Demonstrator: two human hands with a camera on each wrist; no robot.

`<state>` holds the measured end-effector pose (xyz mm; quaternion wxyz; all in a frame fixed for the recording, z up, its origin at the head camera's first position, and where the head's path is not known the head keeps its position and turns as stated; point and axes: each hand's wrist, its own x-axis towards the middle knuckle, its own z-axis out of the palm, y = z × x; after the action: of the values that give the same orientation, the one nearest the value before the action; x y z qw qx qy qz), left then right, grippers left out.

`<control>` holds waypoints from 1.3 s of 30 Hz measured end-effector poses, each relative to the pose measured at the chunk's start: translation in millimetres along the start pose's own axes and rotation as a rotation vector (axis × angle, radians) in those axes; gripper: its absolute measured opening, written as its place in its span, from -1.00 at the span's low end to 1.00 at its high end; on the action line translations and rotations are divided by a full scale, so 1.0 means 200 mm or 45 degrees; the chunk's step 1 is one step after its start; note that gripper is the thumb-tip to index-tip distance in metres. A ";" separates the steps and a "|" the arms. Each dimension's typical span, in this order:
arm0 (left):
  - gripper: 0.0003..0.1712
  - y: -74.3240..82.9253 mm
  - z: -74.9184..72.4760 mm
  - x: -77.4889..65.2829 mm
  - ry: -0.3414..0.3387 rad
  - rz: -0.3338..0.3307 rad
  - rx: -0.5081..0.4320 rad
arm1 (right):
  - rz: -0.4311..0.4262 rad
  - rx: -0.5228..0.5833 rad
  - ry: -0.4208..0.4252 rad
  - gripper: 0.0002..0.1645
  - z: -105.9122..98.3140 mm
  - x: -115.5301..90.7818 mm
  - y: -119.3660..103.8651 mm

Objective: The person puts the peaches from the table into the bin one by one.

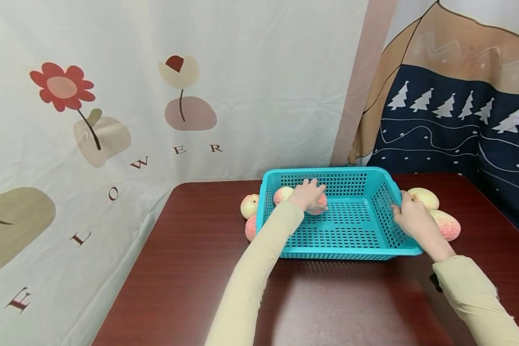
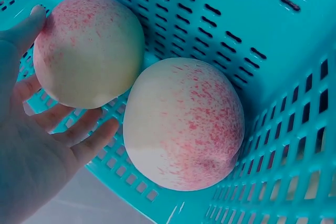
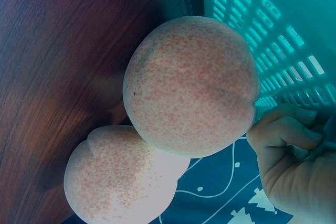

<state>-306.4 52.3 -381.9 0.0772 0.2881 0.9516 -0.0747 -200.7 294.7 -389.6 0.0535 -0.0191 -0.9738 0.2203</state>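
A turquoise plastic basket [image 1: 337, 253] with perforated walls sits on the table. In the left wrist view two pinkish-cream peaches lie inside, one peach [image 2: 89, 51] beside my left hand [image 2: 44, 148] and a second peach [image 2: 184, 124] next to it. The left hand's thumb is at the first peach's edge, while its loosely spread fingers show along the lower side. At the basket's right end my right hand [image 1: 413, 218] grips the rim, fingers curled over it. Close by that hand, outside the basket, are a speckled peach [image 3: 191, 85] and another peach [image 3: 121, 177].
Left of the basket, a pale peach [image 1: 249, 206] and a pinker peach [image 1: 251, 228] rest against its outer wall. The dark red-brown table [image 1: 190, 269] extends toward me. Behind it hangs a printed white cloth [image 1: 259, 96], with a navy tree-patterned cloth [image 1: 441, 139] at the right.
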 end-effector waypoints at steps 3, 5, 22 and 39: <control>-0.28 -0.01 -0.02 -0.01 0.002 0.002 -0.023 | -0.002 -0.012 0.006 -0.31 0.00 0.00 0.00; -0.31 -0.02 -0.04 -0.02 0.007 0.007 -0.036 | 0.001 -0.020 0.007 -0.31 0.00 0.00 0.00; -0.35 -0.24 -0.21 -0.20 0.166 -0.042 -0.510 | 0.002 -0.011 0.010 -0.30 0.01 0.01 0.01; -0.32 -0.62 -0.11 -0.41 0.203 -0.222 -0.668 | 0.010 -0.001 0.008 -0.31 0.01 0.01 0.00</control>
<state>-310.7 -89.6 -333.6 0.0672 0.1802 0.9627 0.1904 -202.1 294.8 -391.0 0.0556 -0.0236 -0.9736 0.2201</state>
